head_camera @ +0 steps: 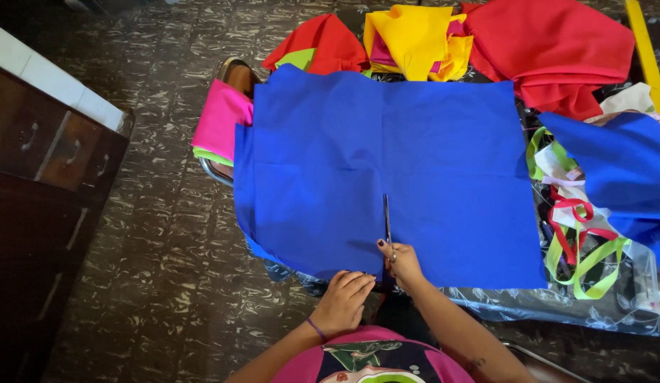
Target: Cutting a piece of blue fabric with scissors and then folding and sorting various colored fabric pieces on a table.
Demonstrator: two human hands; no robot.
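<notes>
A large blue cloth (330, 163) lies spread flat over the table in front of me. My right hand (401, 261) grips a pair of scissors (387, 218) whose blades point away from me into a cut running up from the cloth's near edge. My left hand (344, 301) rests with curled fingers on the near edge of the blue cloth, just left of the cut.
Red cloth (550, 46), yellow cloth (415, 35) and pink cloth (220, 117) are heaped at the table's far side and left corner. More blue cloth (628, 170) and loose green and red strips (581, 245) lie at right. A dark wooden cabinet (39, 163) stands at left on the patterned floor.
</notes>
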